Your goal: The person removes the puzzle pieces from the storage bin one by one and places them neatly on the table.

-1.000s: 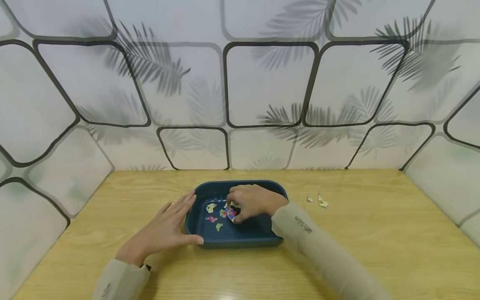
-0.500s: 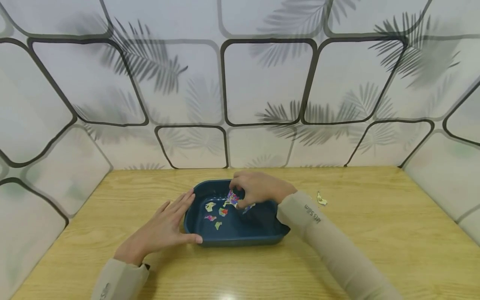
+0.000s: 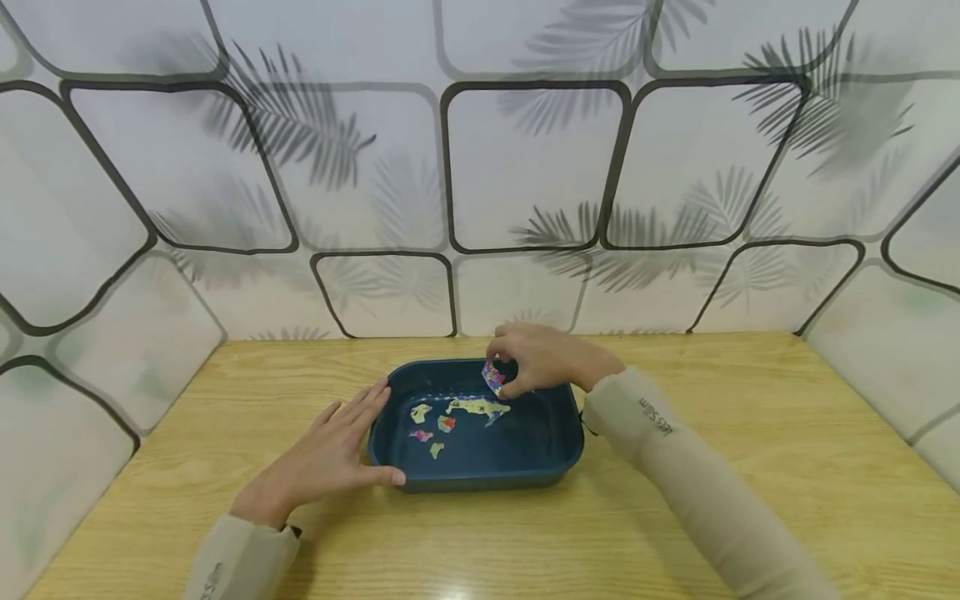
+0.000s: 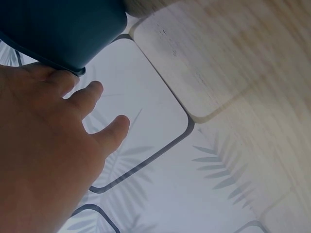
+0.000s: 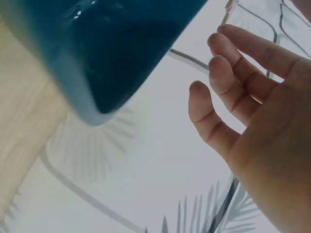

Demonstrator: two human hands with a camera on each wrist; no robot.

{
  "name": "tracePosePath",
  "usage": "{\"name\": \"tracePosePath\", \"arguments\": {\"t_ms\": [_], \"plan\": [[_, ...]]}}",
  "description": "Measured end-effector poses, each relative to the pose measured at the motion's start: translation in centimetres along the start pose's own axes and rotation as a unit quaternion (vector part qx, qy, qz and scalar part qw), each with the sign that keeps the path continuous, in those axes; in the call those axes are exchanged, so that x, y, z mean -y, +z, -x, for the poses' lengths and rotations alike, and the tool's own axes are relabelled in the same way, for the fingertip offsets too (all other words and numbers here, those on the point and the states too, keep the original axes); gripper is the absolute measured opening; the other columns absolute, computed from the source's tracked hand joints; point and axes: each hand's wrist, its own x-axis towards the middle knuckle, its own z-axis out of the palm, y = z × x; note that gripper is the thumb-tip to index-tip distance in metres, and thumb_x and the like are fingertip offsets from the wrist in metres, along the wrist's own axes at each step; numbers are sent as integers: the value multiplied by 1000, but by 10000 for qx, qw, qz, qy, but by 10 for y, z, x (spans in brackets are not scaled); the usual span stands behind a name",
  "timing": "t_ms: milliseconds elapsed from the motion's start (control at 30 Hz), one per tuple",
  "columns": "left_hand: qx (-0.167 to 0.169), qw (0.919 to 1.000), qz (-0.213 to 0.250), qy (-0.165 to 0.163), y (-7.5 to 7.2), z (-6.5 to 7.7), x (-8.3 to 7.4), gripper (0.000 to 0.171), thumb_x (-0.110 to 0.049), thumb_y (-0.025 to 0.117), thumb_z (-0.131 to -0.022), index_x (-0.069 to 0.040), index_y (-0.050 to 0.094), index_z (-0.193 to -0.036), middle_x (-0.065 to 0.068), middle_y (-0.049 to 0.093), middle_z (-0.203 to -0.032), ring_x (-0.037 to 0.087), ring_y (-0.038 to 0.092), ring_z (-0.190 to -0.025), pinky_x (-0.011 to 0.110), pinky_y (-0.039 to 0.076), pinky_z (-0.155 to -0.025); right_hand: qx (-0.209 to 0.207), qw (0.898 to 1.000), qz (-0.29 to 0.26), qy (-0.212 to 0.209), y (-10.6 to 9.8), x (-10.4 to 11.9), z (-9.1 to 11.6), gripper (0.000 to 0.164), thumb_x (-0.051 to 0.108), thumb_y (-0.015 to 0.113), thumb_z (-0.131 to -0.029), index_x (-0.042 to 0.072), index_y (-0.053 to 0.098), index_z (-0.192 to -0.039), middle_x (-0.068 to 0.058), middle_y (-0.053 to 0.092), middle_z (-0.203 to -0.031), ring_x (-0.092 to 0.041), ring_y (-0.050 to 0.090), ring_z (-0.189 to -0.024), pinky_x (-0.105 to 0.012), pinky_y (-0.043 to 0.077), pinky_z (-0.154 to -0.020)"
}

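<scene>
Four scraps (image 3: 446,424) and a strip (image 3: 471,406) lie in the tray (image 3: 480,482); the right hand (image 3: 542,358) pinches another scrap (image 3: 492,377), not yet laid; the left hand (image 3: 328,458), fingers spread, touches the left edge.

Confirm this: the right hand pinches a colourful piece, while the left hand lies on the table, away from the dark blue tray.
Not quite: the left hand is not away from the dark blue tray; it touches the tray's left end, as the head view shows. The right hand does pinch a colourful piece, as you said.
</scene>
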Motion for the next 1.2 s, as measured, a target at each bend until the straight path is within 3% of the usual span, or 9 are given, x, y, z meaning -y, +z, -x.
{"name": "tracePosePath", "arguments": {"t_ms": [500, 733, 1200], "plan": [[25, 9999, 94, -28, 0, -2, 1, 115, -68, 71, -82, 7, 26, -157, 21, 22, -165, 44, 25, -148, 72, 19, -111, -143, 9996, -218, 132, -2, -22, 23, 43, 29, 79, -87, 3, 67, -119, -4, 58, -99, -23, 57, -91, -45, 50, -85], [32, 9999, 84, -49, 1, -1, 0, 114, -67, 72, -82, 7, 27, -157, 21, 22, -165, 43, 26, -148, 72, 20, -111, -157, 9991, -212, 331, -1, -33, 35, 38, 29, 79, -88, 7, 68, -116, -5, 57, -98, -20, 54, -87, -44, 50, -80], [63, 9998, 164, -100, 0, -1, 0, 115, -66, 73, -82, 6, 25, -158, 19, 20, -166, 42, 24, -149, 72, 18, -112, -246, 9981, -148, 545, 0, -57, 57, 36, 26, 79, -82, 4, 69, -109, -5, 56, -92, -20, 53, -82, -44, 49, -77]]}}
